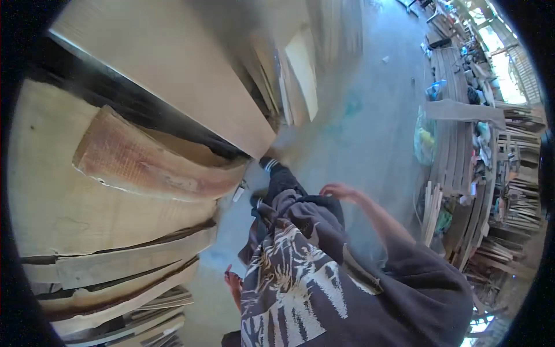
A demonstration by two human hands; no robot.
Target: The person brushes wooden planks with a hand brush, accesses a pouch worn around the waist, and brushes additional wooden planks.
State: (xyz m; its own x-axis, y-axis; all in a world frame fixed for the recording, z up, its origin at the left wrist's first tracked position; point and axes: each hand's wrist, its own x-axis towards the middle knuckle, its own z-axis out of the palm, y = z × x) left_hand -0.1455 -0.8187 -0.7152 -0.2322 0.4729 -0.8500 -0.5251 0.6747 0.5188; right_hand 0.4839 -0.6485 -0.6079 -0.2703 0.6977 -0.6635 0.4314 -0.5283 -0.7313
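Observation:
My left hand (pixel 233 281) hangs low beside my dark printed shirt (pixel 295 277), its fingers loosely apart and nothing in them. My right hand (pixel 340 192) is out on the other side, near my dark trouser leg, with its fingers slightly bent and no object visible in it. Ahead of my left hand stand large wooden boards (pixel 63 191), and a curved reddish-brown slab (pixel 156 162) leans against them. Neither hand touches the wood. My feet are on the floor close to the corner of a wide pale panel (pixel 179 69).
Thinner boards (pixel 300 75) lean beyond the panel. Along the right runs a long stack of planks (pixel 454 127) with plastic bags (pixel 426 139) and loose items. More cut wood (pixel 511 191) is piled behind it. Grey concrete floor (pixel 370 127) lies between the stacks. Layered slabs (pixel 133 260) stand at the lower left.

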